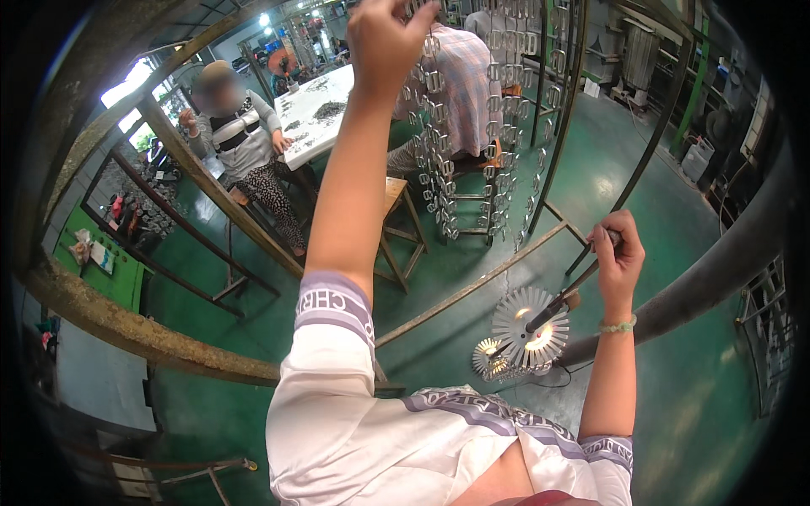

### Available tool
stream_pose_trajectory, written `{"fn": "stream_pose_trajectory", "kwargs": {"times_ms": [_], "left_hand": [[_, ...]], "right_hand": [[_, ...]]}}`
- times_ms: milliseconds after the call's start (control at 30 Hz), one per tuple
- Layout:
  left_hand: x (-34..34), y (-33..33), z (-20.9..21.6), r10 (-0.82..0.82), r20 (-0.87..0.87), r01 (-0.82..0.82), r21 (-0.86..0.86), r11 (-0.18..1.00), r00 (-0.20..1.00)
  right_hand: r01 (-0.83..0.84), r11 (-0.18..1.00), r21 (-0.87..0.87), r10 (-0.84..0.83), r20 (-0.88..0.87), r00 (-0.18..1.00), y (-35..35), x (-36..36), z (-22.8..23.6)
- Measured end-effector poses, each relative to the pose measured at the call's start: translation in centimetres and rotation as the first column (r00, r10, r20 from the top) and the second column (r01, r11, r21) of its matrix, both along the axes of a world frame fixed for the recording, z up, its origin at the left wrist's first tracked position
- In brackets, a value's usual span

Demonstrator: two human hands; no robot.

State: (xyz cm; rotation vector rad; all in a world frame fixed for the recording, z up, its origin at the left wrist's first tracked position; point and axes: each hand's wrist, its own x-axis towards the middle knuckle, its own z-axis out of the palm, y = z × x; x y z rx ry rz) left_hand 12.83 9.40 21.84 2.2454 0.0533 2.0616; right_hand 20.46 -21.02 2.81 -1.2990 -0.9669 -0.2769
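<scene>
White sleeves (354, 422) with purple bands fill the low middle, closest of all. From there the left hand (384, 38) goes up to 12 o'clock and pinches the top of a hanging chain of shiny metal rings (439, 143). More ring chains (506, 110) hang just beside it from a rusty frame (472, 287). The right hand (616, 253), at 3 o'clock, is closed tight on a thin dark rod (561, 299) that slants down to a round finned disc (530, 329) with a glow at its middle, at about 5 o'clock. To do this well, I think the left hand should keep its pinch firm, so the chain hangs straight and does not swing into the others, and the right hand should hold the rod steady and well away from the sleeves. At 10 o'clock a person (240, 143) sits by a white table (316, 110) with dark heaps of small parts on it. At 9 o'clock a green stand (101, 261) holds small packets in white, red and orange; they are too small to tell more. I see no signs.
</scene>
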Motion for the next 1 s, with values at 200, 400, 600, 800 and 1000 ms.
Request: {"fn": "stream_pose_trajectory", "kwargs": {"times_ms": [200, 400, 600, 800, 1000], "left_hand": [[3.7, 0.7, 4.5, 0.296, 0.137, -0.304, 0.04, 0.952, 0.945], [5.4, 1.1, 5.6, 0.266, -0.009, -0.265, -0.123, 0.957, 0.964], [6.0, 4.3, 6.5, -0.017, 0.04, 0.025, -0.211, 0.977, 0.999], [2.7, 2.0, 6.1, -0.387, 0.015, 0.364, -0.377, 0.852, 0.922], [-0.3, 0.6, 0.6, -0.606, -0.124, 0.496, -0.46, 0.736, 0.785]], "right_hand": [[-0.008, 1.0, 0.023, 0.008, 0.011, 1.0, -0.3, 0.0, -0.7], [0.026, 1.0, 0.005, -0.026, 0.03, 0.999, -0.4, 0.1, -0.7], [-0.008, 1.0, 0.029, 0.008, -0.012, 1.0, -0.3, 0.2, -0.7], [0.005, 1.0, 0.014, -0.005, 0.004, 1.0, -0.2, 0.5, -0.7], [-0.041, 0.999, 0.023, 0.041, 0.018, 0.999, -0.2, 1.0, -0.8]]}}
